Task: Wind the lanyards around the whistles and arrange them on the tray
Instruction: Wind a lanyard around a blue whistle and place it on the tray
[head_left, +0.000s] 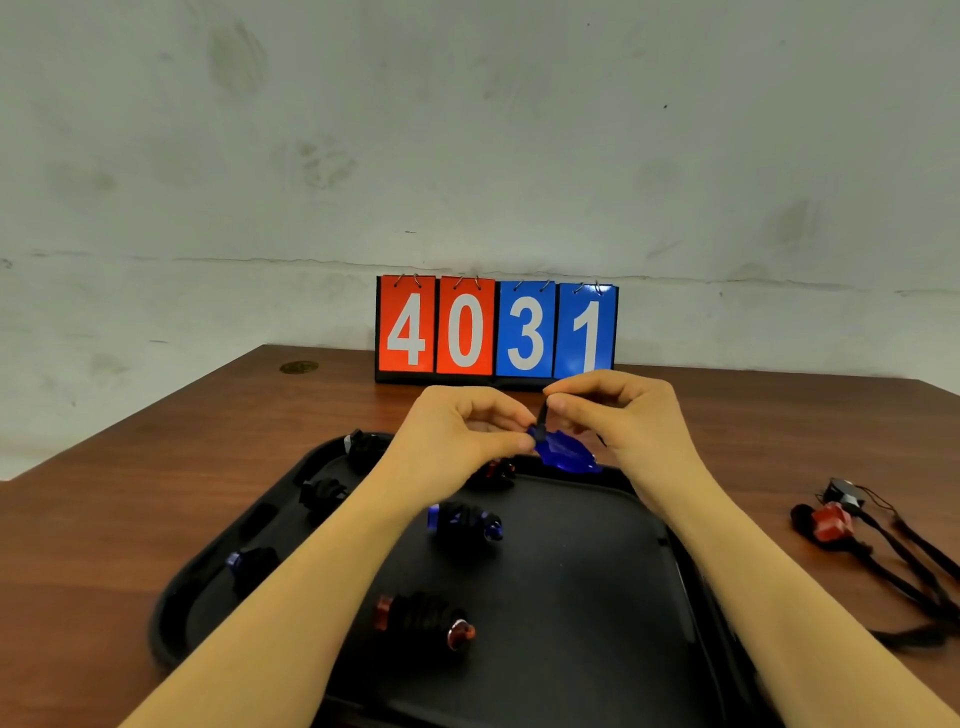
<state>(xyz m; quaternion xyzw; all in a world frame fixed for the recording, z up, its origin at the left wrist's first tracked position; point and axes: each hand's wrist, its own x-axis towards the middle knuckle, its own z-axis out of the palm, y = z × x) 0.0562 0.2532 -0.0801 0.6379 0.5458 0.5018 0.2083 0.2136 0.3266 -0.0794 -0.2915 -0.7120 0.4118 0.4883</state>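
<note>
Above the tray's (218, 587) twelve o'clock rim, the left hand (462, 431) holds a blue whistle (566, 453) while the right hand (618, 415) pinches its black lanyard (542, 415), its grip narrow, so winding looks just begun and calls next for taut turns round the body

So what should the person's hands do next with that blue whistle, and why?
Probably lay the first turn of the black lanyard around the blue plastic whistle. The left hand holds the whistle, the right hand pinches the cord just above it, and no wraps show yet.
</note>
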